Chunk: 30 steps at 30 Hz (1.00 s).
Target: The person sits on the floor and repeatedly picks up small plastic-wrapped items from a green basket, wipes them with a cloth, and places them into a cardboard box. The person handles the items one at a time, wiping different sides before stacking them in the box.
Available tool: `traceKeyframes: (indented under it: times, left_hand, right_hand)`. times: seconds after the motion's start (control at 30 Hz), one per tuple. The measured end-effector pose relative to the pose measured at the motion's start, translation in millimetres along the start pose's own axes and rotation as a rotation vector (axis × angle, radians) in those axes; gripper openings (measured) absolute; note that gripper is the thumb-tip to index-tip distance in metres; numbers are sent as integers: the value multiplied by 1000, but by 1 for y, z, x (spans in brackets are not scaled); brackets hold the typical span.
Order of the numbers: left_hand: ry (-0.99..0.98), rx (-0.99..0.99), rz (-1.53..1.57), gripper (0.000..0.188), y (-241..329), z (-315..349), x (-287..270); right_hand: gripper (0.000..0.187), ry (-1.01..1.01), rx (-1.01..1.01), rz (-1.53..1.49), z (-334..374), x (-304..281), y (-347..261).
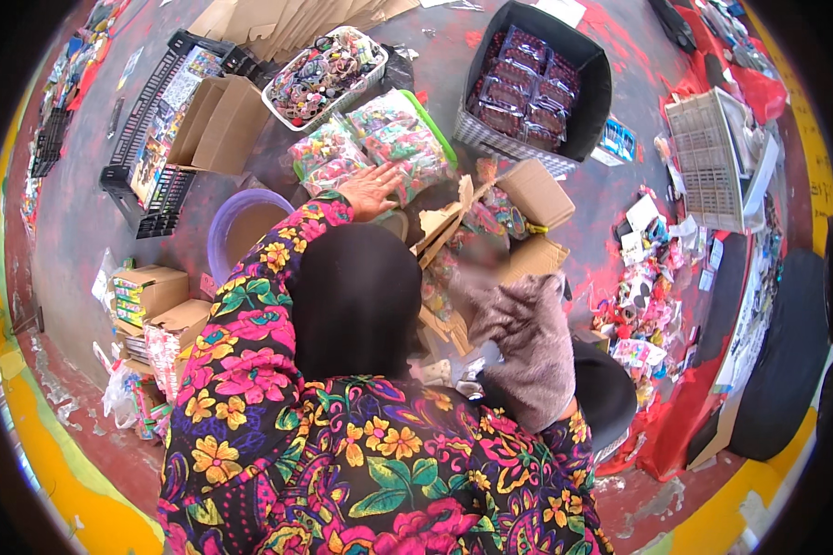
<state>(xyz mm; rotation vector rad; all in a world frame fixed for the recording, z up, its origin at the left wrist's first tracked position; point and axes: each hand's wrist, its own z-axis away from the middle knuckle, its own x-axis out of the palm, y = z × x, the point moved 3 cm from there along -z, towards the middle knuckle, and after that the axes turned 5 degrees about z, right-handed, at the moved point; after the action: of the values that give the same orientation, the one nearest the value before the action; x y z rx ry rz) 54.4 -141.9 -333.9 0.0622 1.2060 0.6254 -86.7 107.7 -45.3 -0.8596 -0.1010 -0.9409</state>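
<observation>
Head view: two colourful bags; left hand spread on one, right hand hidden.

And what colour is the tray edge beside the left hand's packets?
The tray edge is bright green; head view shows it.

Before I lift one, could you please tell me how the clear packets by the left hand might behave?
The clear packets would probably flop, since their film looks thin and wrinkled. They may feel slippery, as the plastic shines. Being lumpy, they might also slump unevenly.
</observation>
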Motion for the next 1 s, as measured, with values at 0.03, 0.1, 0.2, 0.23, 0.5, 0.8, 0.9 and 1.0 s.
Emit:
traceKeyframes:
  times: [0.03,0.1,0.2,0.23,0.5,0.8,0.9,1.0]
  left_hand:
    - [-32,-19,65,65,-2,7,-5]
    - [477,165,158,59,-31,15,1]
    - [401,36,-24,38,-23,31,-81]
    - [434,45,4,32,-36,39,-95]
    - [565,288,29,30,124,46,-283]
    - [-225,278,-149,22,272,-1,-92]
    - [-292,91,-177,41,248,-19,7]
    - [-106,147,-84,39,237,-22,43]
  right_hand:
    - [40,-58,-16,-21,5,-4,-2]
    - [37,-54,-358,151,18,2,-21]
    - [55,-9,-731,208,33,-3,-49]
    - [58,5,-792,300,35,-6,-53]
    - [41,284,-1129,917,61,-56,-90]
    - [47,320,-1076,1006,63,-68,-112]
    - [51,225,-1025,791,59,-80,-104]
    - [42,314,-986,956,72,-81,-114]
